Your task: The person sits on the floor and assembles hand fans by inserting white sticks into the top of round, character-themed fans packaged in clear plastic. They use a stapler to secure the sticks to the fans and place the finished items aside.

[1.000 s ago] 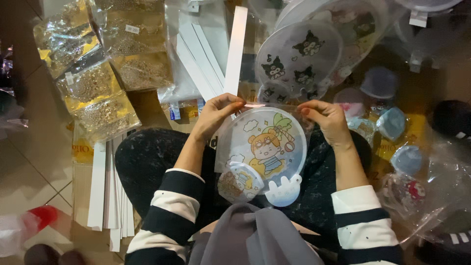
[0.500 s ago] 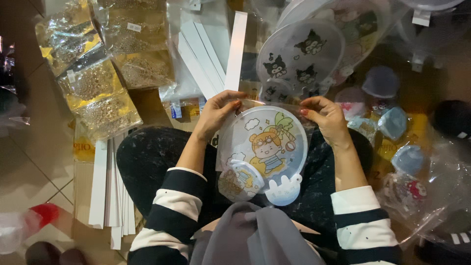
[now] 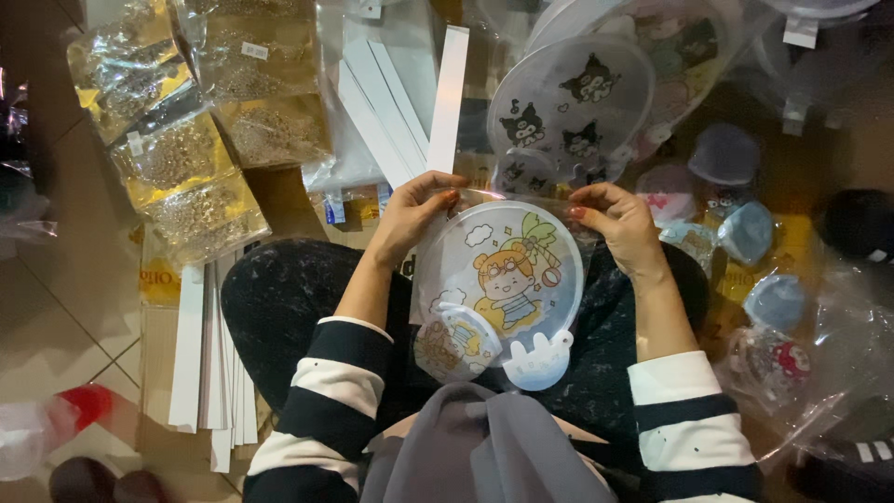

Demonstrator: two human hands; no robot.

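Hands were up at the top edge of a clear plastic sleeve (image 3: 507, 279) w/ a round cartoon-printed plastic disc inside, the lot resting on the person's lap over dark speckled trousers (image 3: 279, 317). Left hand (image 3: 410, 216) pinched the sleeve's top-left corner between thumb & fingers, grasping the film; right hand (image 3: 622, 224) pinched the top-right corner the same way, so both were closed on the sleeve, none released. Two smaller pieces sat in the bag's lower end: a small round printed piece (image 3: 454, 343) & a pale blue bunny-eared tab (image 3: 538, 359). Risk, as I judged it: film looked thin & slick, so a pinch could slip & the opening twist shut; tilt the lap end down & the small pieces could slide or bunch under the disc. Around: flat white strips (image 3: 445, 98) lay just beyond the hands, more white strips (image 3: 209, 354) beside the left knee on brown cardboard (image 3: 158, 279). Bags of gold-coloured small parts (image 3: 186, 158) sat far left. Stack of round translucent discs w/ black cartoon cat prints (image 3: 577, 102) lay close above the right hand, crowding that side; small blue round lids (image 3: 750, 233) & crinkled clear bags (image 3: 838, 373) cluttered the right, leaving little free room to set anything down.
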